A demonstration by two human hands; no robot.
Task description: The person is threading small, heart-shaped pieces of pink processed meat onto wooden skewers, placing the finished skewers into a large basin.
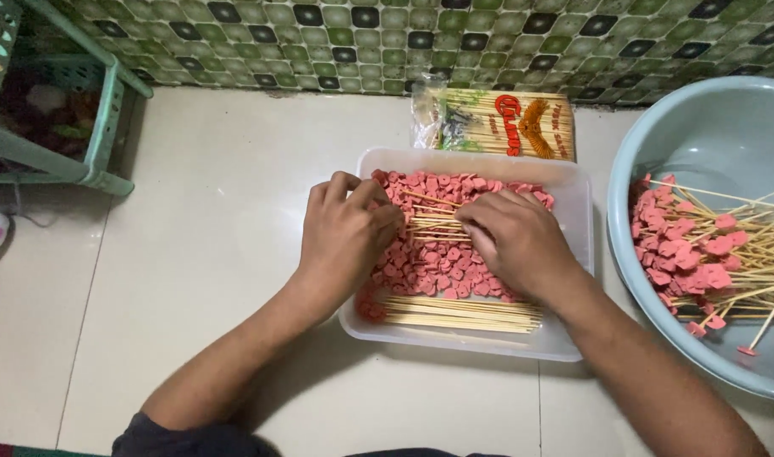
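Observation:
A clear plastic tray on the tiled floor holds many small pink heart-shaped pieces and a bundle of bare wooden skewers along its near side. My left hand and my right hand are both inside the tray over the pink pieces. Between them run a few skewers, and the fingers of both hands are closed on their ends. What lies under the palms is hidden.
A pale blue basin at the right holds several skewers with pink pieces threaded on. A packet of skewers lies behind the tray by the tiled wall. A green plastic rack stands at the far left.

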